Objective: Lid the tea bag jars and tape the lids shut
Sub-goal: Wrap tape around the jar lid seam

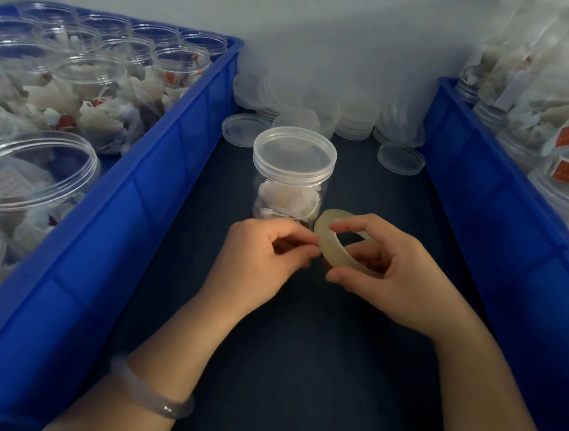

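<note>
Left hand [265, 260] pinching, right hand [393, 274] gripping tape roll [324, 243].

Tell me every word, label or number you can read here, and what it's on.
No text here is readable.
Right tags, red, in the right crate: pale print, too blurred to read.
Left tags, red, in the left crate: too small to read.
Paper slip in a jar at left: faint lines, unreadable.
Tape roll, lids, centre jar: no print visible.
</note>
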Tool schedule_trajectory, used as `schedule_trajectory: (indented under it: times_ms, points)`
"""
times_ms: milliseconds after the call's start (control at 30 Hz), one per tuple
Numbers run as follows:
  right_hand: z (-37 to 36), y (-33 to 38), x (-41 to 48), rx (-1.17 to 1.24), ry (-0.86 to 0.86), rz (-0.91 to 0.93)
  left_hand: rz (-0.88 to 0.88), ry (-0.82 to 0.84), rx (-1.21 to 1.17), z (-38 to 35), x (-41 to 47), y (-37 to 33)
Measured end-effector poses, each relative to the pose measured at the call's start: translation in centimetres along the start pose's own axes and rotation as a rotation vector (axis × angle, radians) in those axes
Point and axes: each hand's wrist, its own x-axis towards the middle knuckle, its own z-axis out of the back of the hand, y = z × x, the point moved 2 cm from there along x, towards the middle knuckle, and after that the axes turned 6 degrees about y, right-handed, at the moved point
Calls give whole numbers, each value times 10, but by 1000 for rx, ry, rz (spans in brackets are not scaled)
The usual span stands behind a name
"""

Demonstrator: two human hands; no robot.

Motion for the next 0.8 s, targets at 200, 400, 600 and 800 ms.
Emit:
schedule_trajectory:
  times_ms: [200,400,600,800]
  points:
    - [-1,-2,2,-18,-22,-23,-60,-12,69,-6,-1,1]
    - [-6,0,2,-33,-81,31,-160,-77,98,-4,-3,-6]
    - [-1,0,5,-6,-293,34,-209,-156,-74,-8,-4,-19]
    - [19,26,21,-346,-318,9,-386,-482,253,17,5,-30]
